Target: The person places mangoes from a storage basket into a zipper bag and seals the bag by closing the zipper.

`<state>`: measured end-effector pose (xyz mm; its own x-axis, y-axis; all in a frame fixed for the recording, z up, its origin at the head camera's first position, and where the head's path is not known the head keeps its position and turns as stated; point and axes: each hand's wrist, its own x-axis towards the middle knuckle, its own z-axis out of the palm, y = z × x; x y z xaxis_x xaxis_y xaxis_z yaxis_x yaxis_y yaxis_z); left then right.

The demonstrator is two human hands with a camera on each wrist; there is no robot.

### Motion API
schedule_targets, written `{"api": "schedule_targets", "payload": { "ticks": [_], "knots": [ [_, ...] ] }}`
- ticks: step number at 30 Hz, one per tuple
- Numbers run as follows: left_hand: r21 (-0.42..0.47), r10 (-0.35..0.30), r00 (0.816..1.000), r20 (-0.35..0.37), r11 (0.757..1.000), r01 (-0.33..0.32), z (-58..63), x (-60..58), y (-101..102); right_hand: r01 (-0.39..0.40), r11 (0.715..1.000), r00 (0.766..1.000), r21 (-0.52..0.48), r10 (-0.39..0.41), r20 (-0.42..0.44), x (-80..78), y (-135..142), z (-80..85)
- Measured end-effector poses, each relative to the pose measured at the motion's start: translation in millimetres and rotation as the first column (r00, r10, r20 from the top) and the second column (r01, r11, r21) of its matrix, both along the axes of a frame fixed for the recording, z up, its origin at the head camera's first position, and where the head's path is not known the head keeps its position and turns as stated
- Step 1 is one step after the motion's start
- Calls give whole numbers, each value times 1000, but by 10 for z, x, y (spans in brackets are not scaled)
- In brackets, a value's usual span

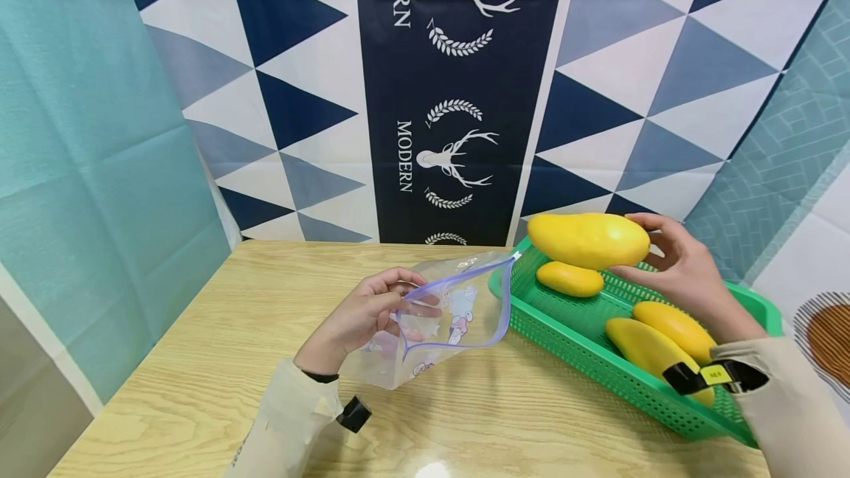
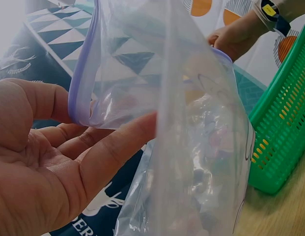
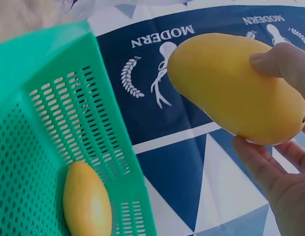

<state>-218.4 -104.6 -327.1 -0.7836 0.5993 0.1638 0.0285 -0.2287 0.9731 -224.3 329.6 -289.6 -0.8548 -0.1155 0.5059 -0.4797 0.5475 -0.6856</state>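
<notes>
My right hand (image 1: 677, 260) grips a large yellow mango (image 1: 587, 240) by its right end, holding it above the back of a green basket (image 1: 584, 360). The right wrist view shows the thumb on one side of this mango (image 3: 235, 88) and fingers on the other. With my left hand (image 1: 372, 308) I hold a clear zip bag (image 1: 458, 316) with a purple rim, its mouth spread wide toward the right. In the left wrist view the thumb and fingers are at the bag's rim (image 2: 78, 88). Printed cartoon figures show on the bag, and no mango shows inside it.
Inside the basket lie a small mango (image 1: 569, 279) at the back and two more, a yellow mango (image 1: 674, 330) and a longer mango (image 1: 647, 352), at the front. A wooden table (image 1: 219, 360) carries everything. Patterned cloth (image 1: 458, 94) hangs behind.
</notes>
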Motion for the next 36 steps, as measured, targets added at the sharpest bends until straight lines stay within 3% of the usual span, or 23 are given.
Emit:
{"api": "schedule_targets", "payload": {
  "ticks": [6, 10, 18, 27, 36],
  "knots": [
    [3, -6, 1000, -4, 1000, 6, 1, 2, 1, -43, 999, 999, -27, 42, -20, 95, -44, 65],
    [6, -12, 1000, -9, 1000, 12, -2, 5, 1, -94, 990, 995, -106, 92, -30, 141, -79, 92],
    [16, -8, 1000, -2, 1000, 8, -5, 6, 6, -309, 917, 950, -251, 288, -118, 224, -163, 141],
    [25, -9, 1000, 9, 1000, 9, -8, -2, 6, -409, 884, 908, -225, 371, -192, 330, -250, 174],
    [25, -6, 1000, 11, 1000, 5, -12, -2, 19, -473, 862, 875, -182, 436, -208, 398, -315, 126]
  ]
}}
